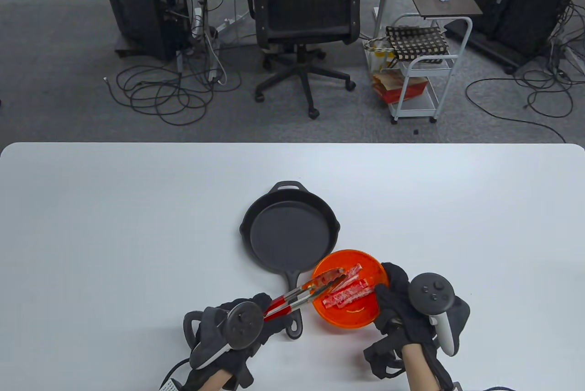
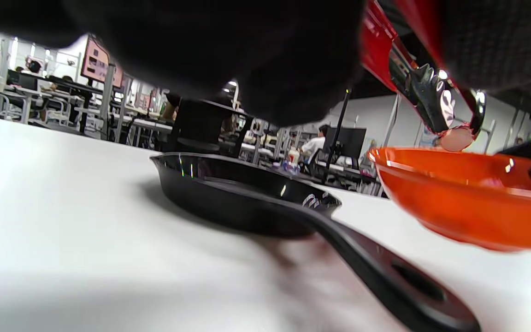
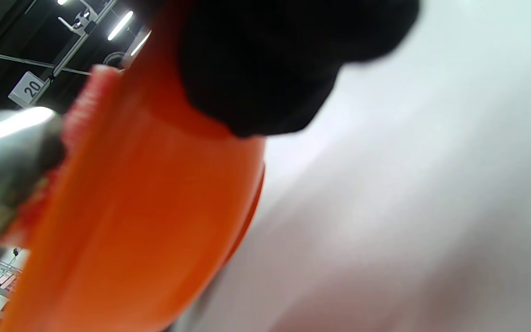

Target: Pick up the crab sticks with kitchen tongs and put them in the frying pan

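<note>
My left hand (image 1: 237, 327) grips red-handled metal tongs (image 1: 299, 295), whose tips are closed on one crab stick (image 1: 328, 276) just above the left rim of the orange bowl (image 1: 361, 318). Several more crab sticks (image 1: 348, 293) lie in the bowl. In the left wrist view the tongs (image 2: 424, 92) pinch the crab stick's pale end (image 2: 454, 138) over the bowl (image 2: 459, 203). My right hand (image 1: 397, 299) holds the bowl's right rim; its glove (image 3: 274, 64) sits against the orange wall (image 3: 132, 221). The black frying pan (image 1: 290, 233) stands empty behind the bowl, its handle (image 1: 292, 313) pointing toward me.
The pan (image 2: 228, 193) and its handle (image 2: 385, 272) lie between my left hand and the bowl. Beyond the white table (image 1: 137, 226) are an office chair (image 1: 304, 16), a white cart (image 1: 416, 71), computer towers and loose cables on the floor.
</note>
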